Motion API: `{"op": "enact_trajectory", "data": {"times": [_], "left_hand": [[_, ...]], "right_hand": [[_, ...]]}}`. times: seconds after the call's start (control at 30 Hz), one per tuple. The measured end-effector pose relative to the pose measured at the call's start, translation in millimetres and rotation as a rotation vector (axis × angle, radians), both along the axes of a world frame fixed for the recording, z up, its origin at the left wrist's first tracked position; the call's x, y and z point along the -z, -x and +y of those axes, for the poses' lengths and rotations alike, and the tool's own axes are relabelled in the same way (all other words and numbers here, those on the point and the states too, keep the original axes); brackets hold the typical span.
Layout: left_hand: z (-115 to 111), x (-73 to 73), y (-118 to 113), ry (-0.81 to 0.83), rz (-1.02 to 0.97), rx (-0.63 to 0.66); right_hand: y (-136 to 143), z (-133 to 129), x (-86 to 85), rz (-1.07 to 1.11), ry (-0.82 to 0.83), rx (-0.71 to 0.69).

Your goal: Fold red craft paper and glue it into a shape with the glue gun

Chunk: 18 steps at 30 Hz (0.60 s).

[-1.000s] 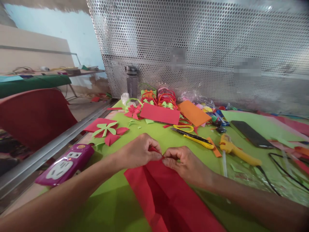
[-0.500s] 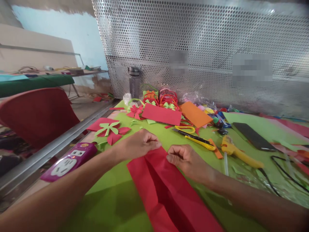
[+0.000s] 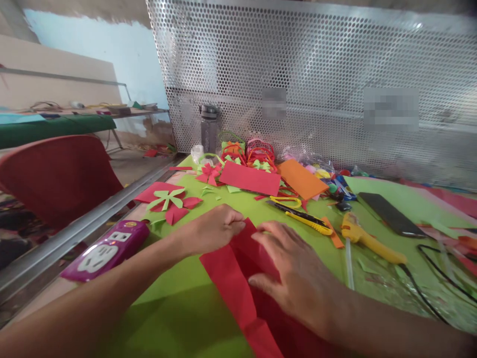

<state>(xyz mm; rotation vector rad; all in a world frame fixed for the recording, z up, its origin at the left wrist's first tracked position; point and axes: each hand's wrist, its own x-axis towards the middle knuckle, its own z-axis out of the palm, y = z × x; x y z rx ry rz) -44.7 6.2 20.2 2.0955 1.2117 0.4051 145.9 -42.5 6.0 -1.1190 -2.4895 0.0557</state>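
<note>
A long folded sheet of red paper [image 3: 233,288] lies over the green table covering, running from the middle toward my body. My left hand [image 3: 214,228] is closed on its far corner, thumb and fingers pinching the edge. Over the right part of the sheet is my right hand [image 3: 294,268], its thumb and fingers spread apart, the palm turned toward the paper. The right fingertips are at or just above the red surface; whether they press on it I cannot tell. My right hand and forearm hide much of the sheet's right side.
Right of the hands lie a yellow utility knife [image 3: 307,221], a yellow glue gun [image 3: 372,243] and a phone [image 3: 389,214]. At left are a purple power strip [image 3: 108,251] and cut-paper flowers [image 3: 166,199]. A bottle [image 3: 209,129] stands before the perforated metal panel [image 3: 309,64].
My right hand has let go of the paper's edge and opened, moving nearer over the sheet. My left hand keeps its pinch at the far corner.
</note>
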Motion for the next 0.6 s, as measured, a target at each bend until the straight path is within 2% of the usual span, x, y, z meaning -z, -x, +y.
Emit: {"op": "enact_trajectory", "data": {"times": [0.23,0.43,0.6], "left_hand": [[-6.2,-7.8,-4.8,-0.017,0.036,-0.013],[-9.3,-10.1,-6.6,-0.031,0.064,-0.03],[-8.7,-9.8,-7.6,0.014,0.05,0.014]], "right_hand": [[4.9,-6.5,7.9,-0.133,-0.128,-0.004],[3.4,-0.7,9.7,-0.143,-0.094,-0.031],[2.5,3.3,7.6,-0.121,-0.088,-0.001]]}}
